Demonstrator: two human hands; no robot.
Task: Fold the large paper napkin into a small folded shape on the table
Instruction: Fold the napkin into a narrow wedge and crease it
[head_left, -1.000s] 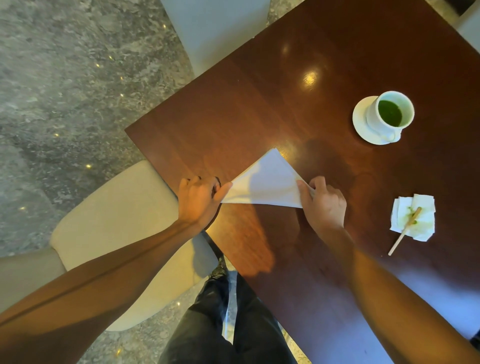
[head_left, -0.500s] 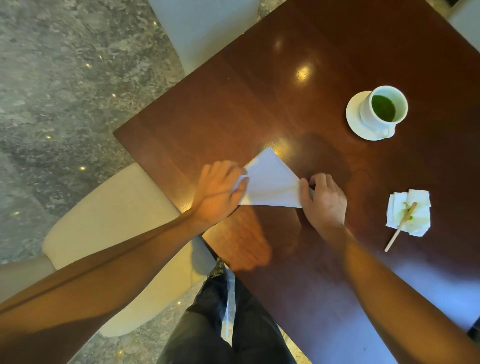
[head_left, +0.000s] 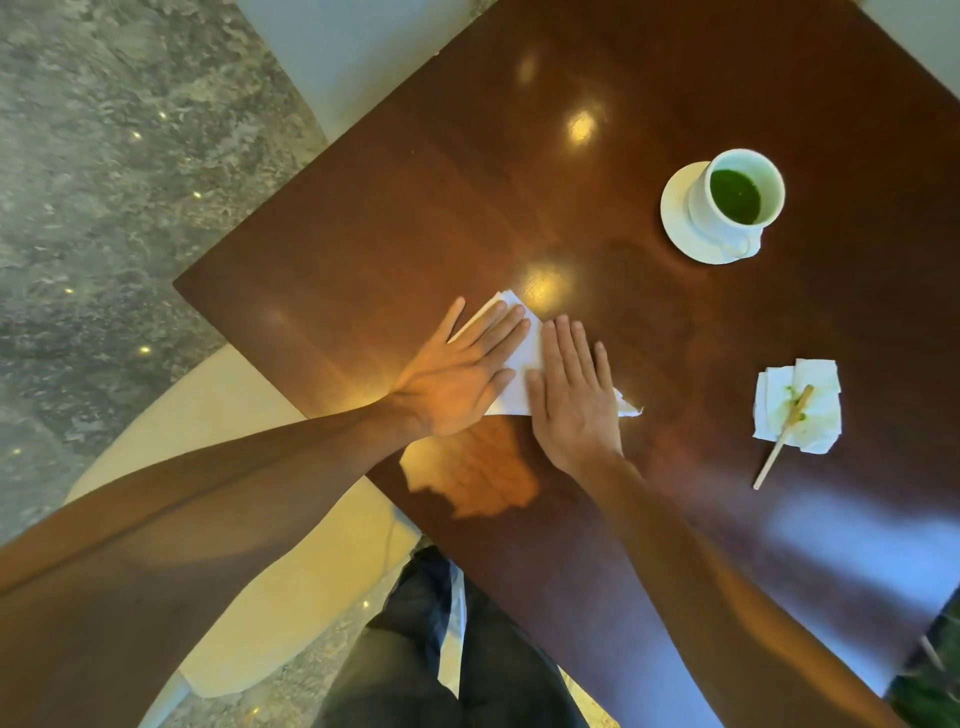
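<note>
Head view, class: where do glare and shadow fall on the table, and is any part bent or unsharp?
Head view: bright lamp glare spots on the table, one just beyond the napkin; the left hand and right hand cast a shadow patch on the near tabletop; wide-angle bending curves the table edges; the forearms at the bottom look soft.

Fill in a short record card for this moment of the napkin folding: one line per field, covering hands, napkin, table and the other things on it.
left hand: flat, fingers straight, pressing on the napkin
right hand: flat, pressing beside the left
napkin: white, folded, mostly covered; a corner shows past each hand
table: dark glossy wood
cup: white, green drink, on a saucer
used tissue: green-stained, a wooden stirrer lying across it
</note>
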